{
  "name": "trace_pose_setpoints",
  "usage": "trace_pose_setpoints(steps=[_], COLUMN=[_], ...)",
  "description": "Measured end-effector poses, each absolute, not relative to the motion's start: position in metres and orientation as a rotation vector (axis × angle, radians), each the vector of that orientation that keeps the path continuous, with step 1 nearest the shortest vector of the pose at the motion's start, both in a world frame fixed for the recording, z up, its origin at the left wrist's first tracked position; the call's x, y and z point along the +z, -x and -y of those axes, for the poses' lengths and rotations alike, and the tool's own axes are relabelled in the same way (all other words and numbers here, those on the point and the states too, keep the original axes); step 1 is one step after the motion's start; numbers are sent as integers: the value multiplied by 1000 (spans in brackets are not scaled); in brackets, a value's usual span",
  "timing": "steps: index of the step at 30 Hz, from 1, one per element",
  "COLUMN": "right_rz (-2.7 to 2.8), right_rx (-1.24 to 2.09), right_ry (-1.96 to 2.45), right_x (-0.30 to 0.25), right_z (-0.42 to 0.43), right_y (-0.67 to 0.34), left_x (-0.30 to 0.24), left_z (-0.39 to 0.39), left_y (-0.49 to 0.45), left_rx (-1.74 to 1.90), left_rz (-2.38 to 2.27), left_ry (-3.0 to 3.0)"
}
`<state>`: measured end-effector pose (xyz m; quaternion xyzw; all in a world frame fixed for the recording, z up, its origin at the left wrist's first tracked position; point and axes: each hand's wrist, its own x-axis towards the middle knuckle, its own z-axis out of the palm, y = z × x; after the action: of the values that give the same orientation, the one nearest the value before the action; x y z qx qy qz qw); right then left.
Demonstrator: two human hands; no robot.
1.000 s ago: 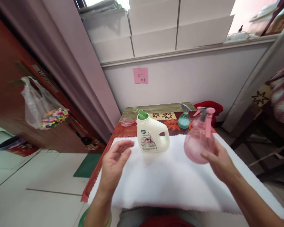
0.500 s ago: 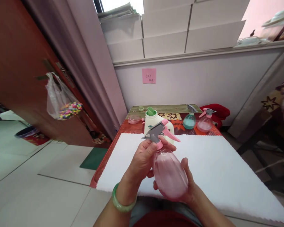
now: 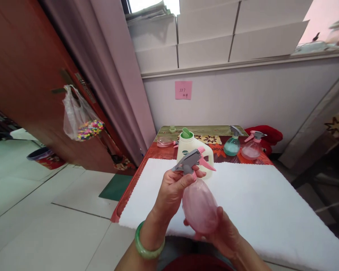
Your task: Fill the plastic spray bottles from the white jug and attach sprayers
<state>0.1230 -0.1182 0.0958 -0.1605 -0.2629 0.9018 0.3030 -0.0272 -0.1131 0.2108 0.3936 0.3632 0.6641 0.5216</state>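
Note:
A pink spray bottle [image 3: 200, 207] with a grey and pink trigger head is held between both hands above the near part of the table. My left hand [image 3: 172, 188] is closed around its neck, just under the trigger head. Lower down, my right hand [image 3: 224, 233] cups the bottle's base from the right, its fingers partly hidden. Behind the trigger head stands a cream jug [image 3: 183, 145] with a green spout in its open mouth. The bottle tilts, its head leaning left.
At the table's back right stand a teal spray bottle [image 3: 232, 146] and another pink spray bottle [image 3: 251, 150]. A clear pink bottle [image 3: 164, 142] lies at the back left near a small green cap [image 3: 172, 129]. A white cloth [image 3: 257, 199] covers the table's front.
The bottle is turned and slightly more upright, its base shifted left. My right hand has slid lower under its base. The whole view has swung a little to the left.

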Motion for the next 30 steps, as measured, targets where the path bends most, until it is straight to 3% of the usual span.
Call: trace_pose_setpoints(steps=[4, 6, 12, 15, 20, 30], right_rz=[828, 728, 420, 411, 410, 993], right_rx=[1752, 1691, 2731, 2873, 2422, 1448], right_ry=[682, 712, 326, 157, 411, 766], right_x=[108, 116, 124, 117, 121, 113], right_z=[126, 128, 110, 104, 115, 119], right_y=[-110, -107, -121, -126, -123, -114], left_x=[210, 210, 211, 211, 214, 223], left_z=[107, 105, 108, 109, 104, 101], left_y=[24, 23, 25, 26, 26, 12], left_rx=[1720, 1752, 1592, 1563, 1664, 1772], left_rz=[-873, -812, -716, -764, -813, -970], left_ry=[-851, -879, -1061, -1071, -999, -890])
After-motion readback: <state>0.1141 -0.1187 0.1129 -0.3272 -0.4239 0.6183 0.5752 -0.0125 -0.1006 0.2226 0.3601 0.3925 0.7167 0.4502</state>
